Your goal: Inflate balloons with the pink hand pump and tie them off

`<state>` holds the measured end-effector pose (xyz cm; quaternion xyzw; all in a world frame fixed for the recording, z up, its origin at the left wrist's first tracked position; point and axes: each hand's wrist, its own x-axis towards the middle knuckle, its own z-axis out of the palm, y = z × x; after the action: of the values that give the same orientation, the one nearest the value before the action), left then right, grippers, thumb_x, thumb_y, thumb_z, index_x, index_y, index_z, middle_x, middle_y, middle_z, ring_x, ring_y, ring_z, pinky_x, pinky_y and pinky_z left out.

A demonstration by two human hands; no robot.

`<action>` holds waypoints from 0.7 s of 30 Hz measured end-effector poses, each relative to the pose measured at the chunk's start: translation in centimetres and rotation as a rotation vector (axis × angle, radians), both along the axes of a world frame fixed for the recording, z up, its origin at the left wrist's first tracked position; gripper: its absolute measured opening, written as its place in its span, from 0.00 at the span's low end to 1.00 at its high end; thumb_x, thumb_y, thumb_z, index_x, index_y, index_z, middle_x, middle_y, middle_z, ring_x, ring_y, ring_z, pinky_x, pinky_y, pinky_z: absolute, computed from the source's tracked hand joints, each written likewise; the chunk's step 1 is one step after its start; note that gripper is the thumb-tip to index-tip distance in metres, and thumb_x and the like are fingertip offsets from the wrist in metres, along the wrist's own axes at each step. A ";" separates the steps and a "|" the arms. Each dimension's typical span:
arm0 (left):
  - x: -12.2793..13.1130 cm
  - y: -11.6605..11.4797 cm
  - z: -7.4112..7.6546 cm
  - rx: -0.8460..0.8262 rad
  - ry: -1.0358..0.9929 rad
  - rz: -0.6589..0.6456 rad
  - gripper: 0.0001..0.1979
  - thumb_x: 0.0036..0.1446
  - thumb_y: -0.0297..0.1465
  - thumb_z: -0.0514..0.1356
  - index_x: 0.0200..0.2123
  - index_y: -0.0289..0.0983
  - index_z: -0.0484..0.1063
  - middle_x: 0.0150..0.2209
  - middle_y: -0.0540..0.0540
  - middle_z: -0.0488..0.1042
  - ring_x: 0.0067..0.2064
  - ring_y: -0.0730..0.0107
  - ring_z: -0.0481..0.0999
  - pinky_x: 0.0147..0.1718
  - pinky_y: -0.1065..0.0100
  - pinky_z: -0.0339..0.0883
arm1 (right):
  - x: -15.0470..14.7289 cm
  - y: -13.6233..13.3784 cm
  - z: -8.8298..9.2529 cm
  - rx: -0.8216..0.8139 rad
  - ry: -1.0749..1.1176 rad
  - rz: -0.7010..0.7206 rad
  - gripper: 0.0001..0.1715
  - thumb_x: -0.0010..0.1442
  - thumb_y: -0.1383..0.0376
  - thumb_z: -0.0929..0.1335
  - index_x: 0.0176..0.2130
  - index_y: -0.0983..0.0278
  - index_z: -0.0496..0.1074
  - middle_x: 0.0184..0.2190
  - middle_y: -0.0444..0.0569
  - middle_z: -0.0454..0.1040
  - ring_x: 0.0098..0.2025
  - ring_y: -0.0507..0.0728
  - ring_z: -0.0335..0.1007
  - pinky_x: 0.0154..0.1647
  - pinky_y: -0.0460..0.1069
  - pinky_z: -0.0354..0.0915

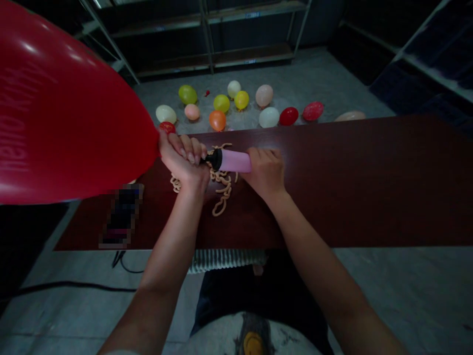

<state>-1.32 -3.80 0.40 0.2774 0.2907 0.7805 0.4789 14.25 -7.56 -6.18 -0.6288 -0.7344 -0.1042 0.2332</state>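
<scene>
Currently our left hand (183, 160) closes its fingers on the neck of the red balloon (66, 103); our right hand (264, 172) closes its fingers around the pink hand pump (231, 160).

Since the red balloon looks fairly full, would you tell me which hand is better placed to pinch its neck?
Left, probably: the left hand grips the balloon's neck at the nozzle of the pink hand pump; the right hand sits at the pump's far end.

Swollen red balloon (70, 108) (faintly lettered) on pink hand pump (231, 160).
</scene>
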 end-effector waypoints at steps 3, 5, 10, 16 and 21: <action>-0.6 0.5 -0.3 0.037 0.033 -0.013 0.32 0.72 0.45 0.48 0.18 0.39 0.42 0.13 0.57 0.41 0.14 0.77 0.42 0.16 0.68 0.45 | 0.1 0.2 0.0 0.035 0.010 -0.021 0.13 0.64 0.62 0.66 0.46 0.66 0.71 0.41 0.57 0.77 0.44 0.64 0.69 0.48 0.56 0.56; -0.9 0.8 -0.4 0.050 0.019 0.000 0.31 0.72 0.45 0.48 0.18 0.39 0.41 0.13 0.57 0.40 0.14 0.77 0.42 0.16 0.69 0.45 | 0.0 0.2 0.1 0.057 0.008 -0.047 0.13 0.64 0.62 0.65 0.47 0.65 0.71 0.42 0.57 0.77 0.46 0.65 0.69 0.49 0.56 0.57; -2.1 1.6 -0.8 0.093 -0.027 0.040 0.31 0.72 0.43 0.47 0.19 0.38 0.40 0.14 0.57 0.41 0.14 0.78 0.42 0.17 0.70 0.47 | 0.7 0.0 0.3 0.091 -0.005 -0.128 0.15 0.63 0.68 0.65 0.50 0.66 0.71 0.44 0.58 0.75 0.48 0.65 0.67 0.54 0.59 0.58; -4.5 2.9 -1.5 0.161 0.127 0.051 0.31 0.70 0.47 0.48 0.20 0.37 0.38 0.14 0.56 0.40 0.14 0.78 0.44 0.18 0.69 0.49 | 3.9 0.3 -0.1 0.197 0.003 -0.231 0.20 0.61 0.71 0.64 0.53 0.65 0.71 0.46 0.59 0.74 0.51 0.66 0.66 0.56 0.64 0.59; -5.5 3.2 -1.6 0.127 0.107 0.070 0.31 0.68 0.49 0.48 0.21 0.36 0.40 0.15 0.55 0.40 0.14 0.79 0.46 0.18 0.69 0.50 | 5.6 0.6 -0.7 0.267 0.060 -0.347 0.22 0.61 0.72 0.64 0.54 0.64 0.71 0.48 0.59 0.72 0.54 0.67 0.64 0.58 0.68 0.59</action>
<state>-6.85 -0.60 -1.22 0.3384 0.2751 0.7976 0.4167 19.82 -6.91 -6.86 -0.7120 -0.5878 -0.2202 0.3146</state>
